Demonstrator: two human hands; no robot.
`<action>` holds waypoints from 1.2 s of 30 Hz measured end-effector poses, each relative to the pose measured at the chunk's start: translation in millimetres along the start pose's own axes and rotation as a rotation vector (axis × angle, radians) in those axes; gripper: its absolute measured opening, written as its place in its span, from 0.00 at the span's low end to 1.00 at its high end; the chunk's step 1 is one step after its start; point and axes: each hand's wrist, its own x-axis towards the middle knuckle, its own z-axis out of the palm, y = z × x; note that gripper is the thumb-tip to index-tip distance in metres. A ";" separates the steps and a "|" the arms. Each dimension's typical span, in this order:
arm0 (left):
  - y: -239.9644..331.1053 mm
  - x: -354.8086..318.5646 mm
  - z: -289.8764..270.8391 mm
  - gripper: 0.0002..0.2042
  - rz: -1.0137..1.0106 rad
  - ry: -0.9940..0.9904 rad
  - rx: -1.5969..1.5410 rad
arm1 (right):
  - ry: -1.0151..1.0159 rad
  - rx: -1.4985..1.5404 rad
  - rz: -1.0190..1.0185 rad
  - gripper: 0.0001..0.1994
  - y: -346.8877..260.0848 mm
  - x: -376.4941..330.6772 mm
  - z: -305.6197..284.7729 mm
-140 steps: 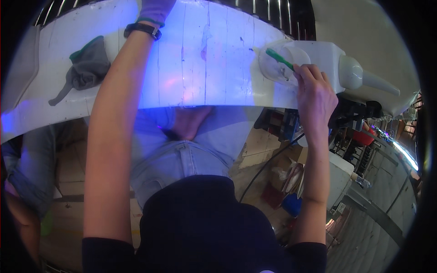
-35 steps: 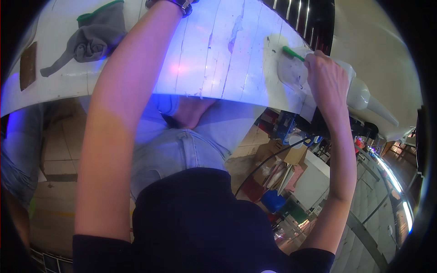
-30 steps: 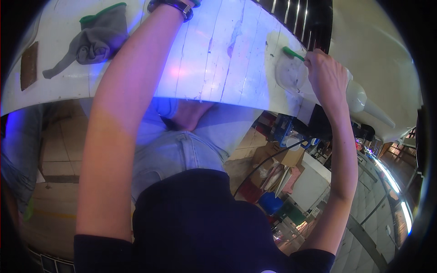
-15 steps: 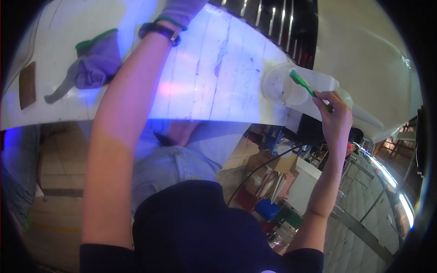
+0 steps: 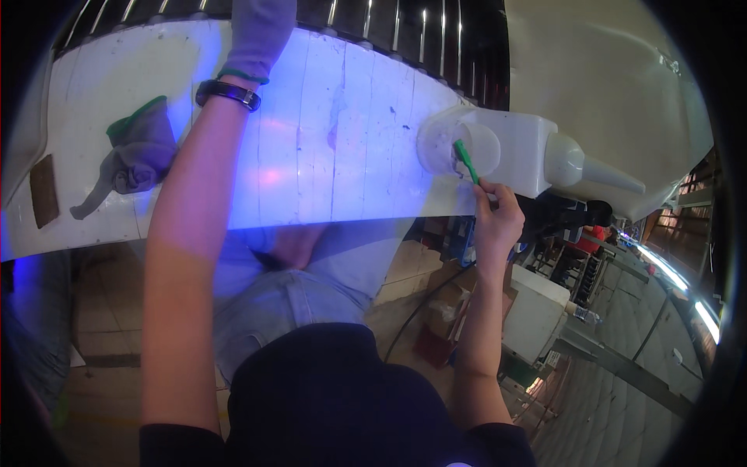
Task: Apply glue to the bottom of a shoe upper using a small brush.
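Observation:
My right hand (image 5: 498, 219) grips a thin green-handled tool (image 5: 465, 160) whose tip pokes into the round opening of a white plastic container (image 5: 506, 149) with a cone-shaped spout, lying on its side at the right end of a white table (image 5: 334, 140). My left hand (image 5: 261, 31), in a grey glove with a green cuff and a black wristband below it, reaches up across the table toward its far edge; its fingers are cut off by the top of the view.
A spare grey glove (image 5: 136, 152) with a green cuff lies at the table's left. A small brown block (image 5: 44, 189) sits at the left edge. Dark slats (image 5: 405, 23) run behind the table. Boxes and cables (image 5: 436, 327) crowd the floor to the right.
My right hand has slid down from the container's opening to the table's near edge, still holding the green tool in it. The left arm stays stretched across the table.

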 end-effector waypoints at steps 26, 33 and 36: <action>-3.0 0.5 1.0 0.28 -0.007 -0.007 -0.060 | -0.154 0.408 0.080 0.07 16.3 21.6 2.7; -3.1 0.0 1.5 0.27 -0.016 0.003 -0.056 | -0.035 -0.209 -0.379 0.05 -33.6 48.6 -32.1; -4.8 0.6 2.4 0.27 -0.010 0.010 -0.035 | -0.184 -0.392 -0.580 0.03 -43.6 46.1 -52.4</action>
